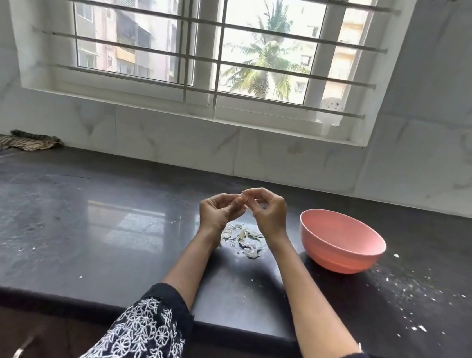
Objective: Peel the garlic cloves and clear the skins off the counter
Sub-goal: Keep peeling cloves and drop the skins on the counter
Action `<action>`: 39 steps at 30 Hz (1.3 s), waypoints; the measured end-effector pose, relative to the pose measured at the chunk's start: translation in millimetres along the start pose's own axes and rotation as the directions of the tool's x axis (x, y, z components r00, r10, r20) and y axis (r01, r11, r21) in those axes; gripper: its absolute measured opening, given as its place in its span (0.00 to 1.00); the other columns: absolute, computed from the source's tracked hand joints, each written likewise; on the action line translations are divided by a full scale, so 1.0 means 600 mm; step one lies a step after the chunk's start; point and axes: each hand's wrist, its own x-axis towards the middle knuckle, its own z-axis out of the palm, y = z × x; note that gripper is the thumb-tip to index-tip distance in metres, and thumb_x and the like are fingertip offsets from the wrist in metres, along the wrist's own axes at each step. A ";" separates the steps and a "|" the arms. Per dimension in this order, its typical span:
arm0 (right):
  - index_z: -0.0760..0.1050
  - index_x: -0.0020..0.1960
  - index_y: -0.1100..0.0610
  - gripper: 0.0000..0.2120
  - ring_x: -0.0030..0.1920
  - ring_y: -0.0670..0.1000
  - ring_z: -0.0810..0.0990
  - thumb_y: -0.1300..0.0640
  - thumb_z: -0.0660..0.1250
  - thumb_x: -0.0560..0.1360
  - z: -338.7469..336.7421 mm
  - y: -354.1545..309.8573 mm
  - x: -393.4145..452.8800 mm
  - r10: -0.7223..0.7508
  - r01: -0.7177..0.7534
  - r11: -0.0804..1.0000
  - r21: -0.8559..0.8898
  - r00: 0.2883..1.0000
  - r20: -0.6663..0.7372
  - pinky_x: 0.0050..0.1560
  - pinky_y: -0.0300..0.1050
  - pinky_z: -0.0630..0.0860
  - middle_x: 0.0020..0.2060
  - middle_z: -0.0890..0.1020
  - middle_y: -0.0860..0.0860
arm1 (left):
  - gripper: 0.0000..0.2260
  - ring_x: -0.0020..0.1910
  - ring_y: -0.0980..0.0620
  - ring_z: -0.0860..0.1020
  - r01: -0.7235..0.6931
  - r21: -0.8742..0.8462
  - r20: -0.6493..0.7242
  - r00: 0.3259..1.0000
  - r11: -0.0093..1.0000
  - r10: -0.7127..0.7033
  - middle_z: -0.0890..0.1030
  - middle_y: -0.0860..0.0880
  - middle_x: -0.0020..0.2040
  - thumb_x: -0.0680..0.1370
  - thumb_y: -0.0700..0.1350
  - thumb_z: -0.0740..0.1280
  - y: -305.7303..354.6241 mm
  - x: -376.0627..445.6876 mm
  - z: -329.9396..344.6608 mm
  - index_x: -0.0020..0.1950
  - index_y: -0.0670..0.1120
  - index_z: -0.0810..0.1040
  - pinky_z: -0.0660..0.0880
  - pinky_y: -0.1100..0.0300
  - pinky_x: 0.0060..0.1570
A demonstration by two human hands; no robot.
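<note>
Up above the dark counter (83,220), both hands meet near the middle of the view. The left hand (218,210) has its fingers curled and its thumb and fingertips pinching a small pale garlic clove (239,199); the right hand (266,211) curls in from the 3 o'clock side, its fingertips pinching the same clove, so the two hands touch at the fingertips. The clove is mostly hidden between the fingers, and how much skin is left on it cannot be told.

Directly below the hands, at their 6 o'clock, a small heap of garlic skins (241,238) lies on the counter between the two wrists. At 3 o'clock from the heap stands a pink bowl (342,245), upright, near the right wrist but apart from it; what it holds cannot be seen. White crumbs (410,290) are scattered at the bowl's 4 o'clock. A striped cloth (27,141) lies far off at 10 o'clock, against the wall.
</note>
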 end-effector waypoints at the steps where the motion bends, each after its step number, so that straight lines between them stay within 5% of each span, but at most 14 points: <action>1: 0.81 0.37 0.50 0.07 0.34 0.42 0.79 0.61 0.73 0.69 -0.001 0.000 -0.001 -0.004 0.004 1.000 -0.006 1.000 -0.008 0.38 0.44 0.75 0.34 0.82 0.44 | 0.01 0.34 0.54 0.81 -0.003 0.007 0.007 1.000 1.000 0.003 0.83 0.49 0.32 0.72 0.33 0.70 -0.001 -0.001 0.000 0.42 0.37 0.80 0.80 0.64 0.42; 11: 0.81 0.37 0.56 0.04 0.34 0.47 0.80 0.63 0.75 0.67 -0.005 0.001 -0.004 -0.007 0.007 0.998 -0.060 1.000 -0.010 0.38 0.44 0.76 0.32 0.83 0.49 | 0.04 0.33 0.57 0.81 -0.053 0.115 0.023 0.998 0.992 0.051 0.83 0.51 0.30 0.72 0.32 0.70 0.000 -0.004 -0.006 0.39 0.39 0.79 0.78 0.66 0.37; 25: 0.80 0.34 0.51 0.08 0.37 0.51 0.82 0.62 0.76 0.66 -0.006 -0.001 -0.004 0.004 -0.009 0.992 -0.128 0.999 -0.038 0.44 0.46 0.78 0.32 0.83 0.47 | 0.04 0.31 0.58 0.80 -0.072 0.187 0.001 0.997 0.980 0.073 0.82 0.52 0.29 0.70 0.31 0.71 -0.002 -0.001 -0.003 0.38 0.39 0.80 0.79 0.66 0.37; 33: 0.79 0.37 0.57 0.05 0.36 0.47 0.78 0.66 0.72 0.69 -0.012 0.002 -0.001 0.028 -0.018 0.986 -0.166 0.998 0.060 0.44 0.41 0.74 0.33 0.81 0.50 | 0.06 0.29 0.59 0.80 -0.050 0.267 0.001 0.999 0.963 0.052 0.81 0.53 0.27 0.70 0.30 0.71 -0.006 -0.001 -0.004 0.45 0.29 0.79 0.78 0.66 0.35; 39: 0.74 0.37 0.54 0.10 0.29 0.39 0.73 0.68 0.65 0.73 -0.010 0.012 0.003 0.028 -0.004 0.978 -0.210 0.993 0.111 0.36 0.44 0.73 0.27 0.76 0.40 | 0.05 0.30 0.56 0.80 -0.001 0.210 -0.045 0.999 0.978 0.010 0.81 0.46 0.32 0.70 0.30 0.71 -0.009 -0.004 0.005 0.44 0.30 0.79 0.78 0.67 0.34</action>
